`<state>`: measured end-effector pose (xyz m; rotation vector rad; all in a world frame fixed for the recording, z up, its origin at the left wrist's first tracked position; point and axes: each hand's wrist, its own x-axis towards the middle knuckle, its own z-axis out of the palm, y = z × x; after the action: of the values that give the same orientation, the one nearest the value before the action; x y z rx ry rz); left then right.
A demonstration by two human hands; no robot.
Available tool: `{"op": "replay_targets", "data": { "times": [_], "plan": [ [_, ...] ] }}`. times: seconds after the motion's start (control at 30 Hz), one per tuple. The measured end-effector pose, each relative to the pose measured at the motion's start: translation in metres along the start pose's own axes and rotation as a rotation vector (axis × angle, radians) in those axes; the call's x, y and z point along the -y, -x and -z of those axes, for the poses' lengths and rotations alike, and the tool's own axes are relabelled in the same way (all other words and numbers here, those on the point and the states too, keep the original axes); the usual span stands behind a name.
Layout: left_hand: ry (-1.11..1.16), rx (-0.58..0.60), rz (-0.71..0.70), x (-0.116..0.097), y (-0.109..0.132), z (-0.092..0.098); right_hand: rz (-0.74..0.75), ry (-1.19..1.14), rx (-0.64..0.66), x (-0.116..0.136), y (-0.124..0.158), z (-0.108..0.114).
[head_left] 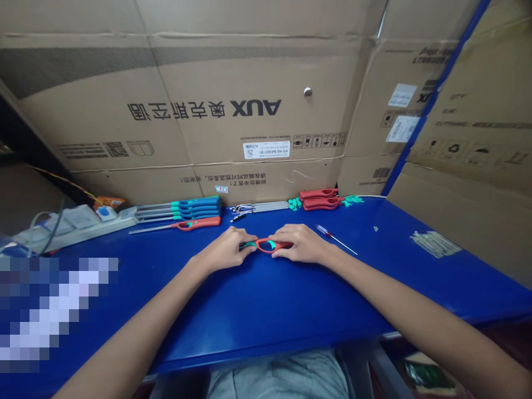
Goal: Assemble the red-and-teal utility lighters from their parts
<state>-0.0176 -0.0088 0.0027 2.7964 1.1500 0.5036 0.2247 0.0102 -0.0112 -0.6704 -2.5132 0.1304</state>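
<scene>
Both hands hold a red lighter handle (261, 244) with green parts, low over the blue table. My left hand (230, 247) pinches its left end, where a green piece and something dark show at the fingertips. My right hand (302, 244) is closed round the right end of the handle. Just behind the hands lie several metal rods (270, 206) with dark and white wire ends. Green caps (295, 204) sit at their right. Farther right are red handles (320, 204) and small green pieces (352, 200).
Finished-looking lighters with blue handles (199, 208) are stacked at the back left, a red one (199, 223) before them. A power strip (78, 227) lies farther left. A screwdriver (336, 239) and pale strips (435, 244) lie right. Cardboard (199, 66) walls the table's (257, 321) back.
</scene>
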Motion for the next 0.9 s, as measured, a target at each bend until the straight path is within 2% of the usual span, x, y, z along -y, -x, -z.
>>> {"op": "replay_targets", "data": {
  "times": [0.17, 0.33, 0.4, 0.47, 0.6, 0.67, 0.77, 0.9],
  "plan": [
    [-0.065, -0.036, 0.014, 0.004, 0.000, -0.007, -0.019, 0.021, 0.031, -0.002, -0.001, 0.001],
    [-0.141, -0.125, 0.018, 0.016, 0.001, -0.016, -0.218, 0.023, 0.050, 0.006, -0.002, 0.003],
    [-0.157, -0.154, 0.002, 0.019, 0.002, -0.016, -0.303, -0.113, 0.057, 0.008, -0.003, 0.003],
    [-0.174, -0.192, -0.033, 0.021, 0.002, -0.014, -0.422, -0.386, 0.097, 0.010, -0.005, 0.004],
    [-0.271, -0.281, -0.096, 0.020, 0.002, -0.010, -0.612, -1.060, 0.383, 0.013, -0.009, 0.006],
    [-0.305, -0.304, -0.103, 0.016, 0.001, -0.009, -0.652, -1.281, 0.493, 0.017, -0.010, 0.006],
    [-0.306, -0.320, -0.126, 0.006, 0.000, -0.008, -0.721, -1.378, 0.463, 0.022, -0.010, 0.002],
    [-0.273, -0.384, -0.221, -0.012, -0.004, -0.013, -0.748, -1.263, 0.305, 0.028, -0.011, -0.007]
  ]
}}
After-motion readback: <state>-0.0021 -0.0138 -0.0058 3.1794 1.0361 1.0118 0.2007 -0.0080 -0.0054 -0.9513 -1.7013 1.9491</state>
